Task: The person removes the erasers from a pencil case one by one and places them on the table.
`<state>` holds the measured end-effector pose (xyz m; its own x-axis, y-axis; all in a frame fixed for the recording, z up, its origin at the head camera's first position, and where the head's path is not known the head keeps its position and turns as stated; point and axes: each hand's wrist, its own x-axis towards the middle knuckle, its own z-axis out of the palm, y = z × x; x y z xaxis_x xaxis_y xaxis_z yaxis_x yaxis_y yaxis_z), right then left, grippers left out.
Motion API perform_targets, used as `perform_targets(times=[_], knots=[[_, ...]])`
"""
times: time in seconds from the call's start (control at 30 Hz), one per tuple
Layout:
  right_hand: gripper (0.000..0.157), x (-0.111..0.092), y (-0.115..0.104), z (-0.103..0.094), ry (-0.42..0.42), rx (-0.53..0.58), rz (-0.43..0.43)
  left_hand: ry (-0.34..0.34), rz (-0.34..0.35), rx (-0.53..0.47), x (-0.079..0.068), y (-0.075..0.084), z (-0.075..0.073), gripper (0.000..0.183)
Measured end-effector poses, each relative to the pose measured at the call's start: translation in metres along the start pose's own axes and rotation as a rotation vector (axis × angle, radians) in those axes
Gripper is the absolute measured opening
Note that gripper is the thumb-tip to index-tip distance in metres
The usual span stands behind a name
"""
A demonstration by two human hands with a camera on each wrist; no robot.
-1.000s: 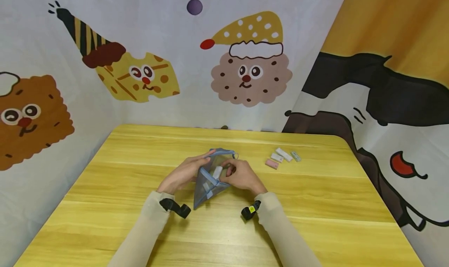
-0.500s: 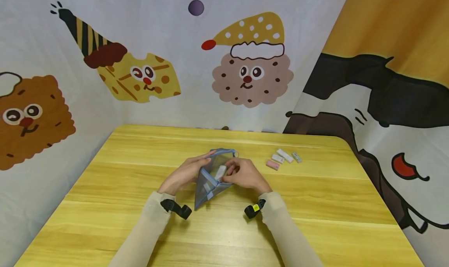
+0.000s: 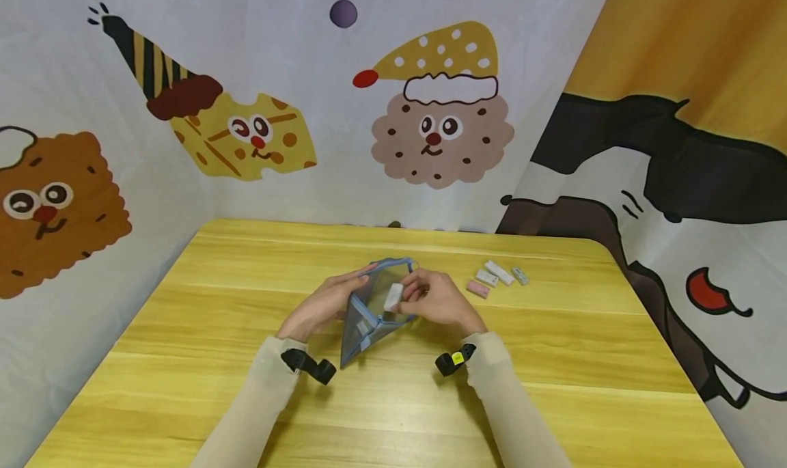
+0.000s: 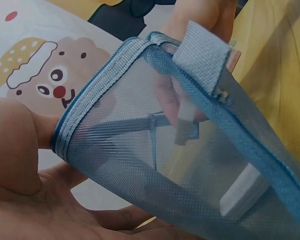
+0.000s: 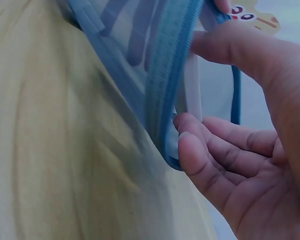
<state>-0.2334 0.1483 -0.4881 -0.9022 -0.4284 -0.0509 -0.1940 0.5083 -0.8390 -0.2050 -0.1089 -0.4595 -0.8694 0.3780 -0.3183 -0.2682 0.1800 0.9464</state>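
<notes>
A blue-edged mesh zip pouch [image 3: 353, 339] stands tilted over the table with its zipped mouth spread. My left hand [image 3: 322, 304] holds the pouch by its left edge, thumb at the zip band and fingers beneath the mesh in the left wrist view. At the mouth, my right hand [image 3: 444, 301] pinches a white eraser [image 3: 393, 297] between thumb and fingertips. Through the mesh, that eraser's lower end shows inside the pouch. Another pale block [image 4: 245, 192] lies lower in the pouch in the left wrist view.
To the right of the pouch, several small erasers lie grouped on the wooden table [image 3: 553, 345]: a pink one [image 3: 477, 289], a white one [image 3: 499, 272] and a greenish one [image 3: 520, 275] among them. A cartoon-printed cloth [image 3: 270, 201] hangs behind the table.
My right hand has moved up and to the right, drawing the white eraser higher toward the pouch mouth. The left hand keeps its hold in about the same place.
</notes>
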Motion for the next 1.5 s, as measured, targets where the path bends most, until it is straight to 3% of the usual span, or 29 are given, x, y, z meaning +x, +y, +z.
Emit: perform_targets(times=[0.33,0.6,0.8,1.1,1.5], knots=[[0.045,-0.004,0.001,-0.020,0.023,0.082,-0.009,0.013,0.005,-0.002,0.000,0.000,0.000,0.049],[0.046,-0.010,0.003,-0.040,0.077,0.066,0.023,0.013,0.006,0.002,-0.001,0.001,0.000,0.048],[0.049,-0.012,0.016,-0.053,0.139,0.039,0.054,0.019,0.003,0.002,-0.001,0.001,0.000,0.048],[0.060,-0.017,0.037,-0.071,0.170,0.041,0.140,0.026,-0.001,0.004,-0.001,0.001,0.001,0.049],[0.060,-0.034,0.059,-0.103,0.206,0.062,0.210,0.009,0.014,0.008,-0.001,0.001,-0.001,0.050]])
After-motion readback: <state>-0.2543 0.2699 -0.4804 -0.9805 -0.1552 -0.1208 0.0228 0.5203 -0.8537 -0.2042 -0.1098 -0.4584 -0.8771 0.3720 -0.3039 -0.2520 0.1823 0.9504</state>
